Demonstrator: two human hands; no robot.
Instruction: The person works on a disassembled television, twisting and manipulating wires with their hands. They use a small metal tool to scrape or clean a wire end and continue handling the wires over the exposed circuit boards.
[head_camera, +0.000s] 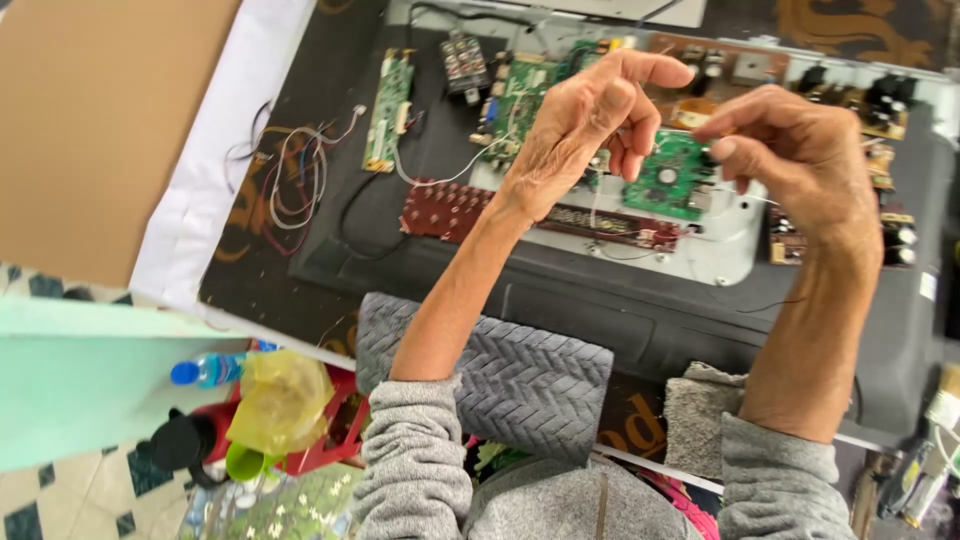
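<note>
Hovering above an opened black television back (640, 320): left hand (580, 125), fingers curled, forefinger extended, thumb and finger pinched on a thin white wire (455, 175). Right hand (800, 150), fingertips drawn together; what they pinch cannot be told. Green circuit board (672, 175) directly beneath, between both hands. Narrow green board (388, 110), loose coloured wires (295, 175) to the left.
</note>
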